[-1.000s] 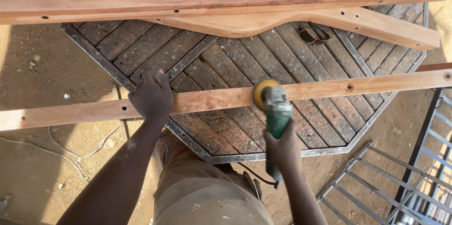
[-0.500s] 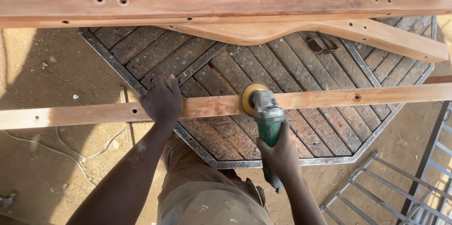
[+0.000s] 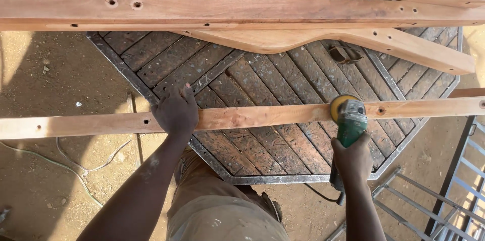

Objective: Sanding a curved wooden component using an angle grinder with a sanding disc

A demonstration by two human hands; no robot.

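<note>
Hands work a plank (image 3: 262, 116): left hand (image 3: 176, 112) flat, pinning it; right hand (image 3: 352, 159) gripping sander (image 3: 348, 117), best kept flat.

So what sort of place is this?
Probably an outdoor woodworking yard: bare dirt ground, long drilled timber rails laid across an octagonal slatted table, and a green power sander in the right hand.
</note>
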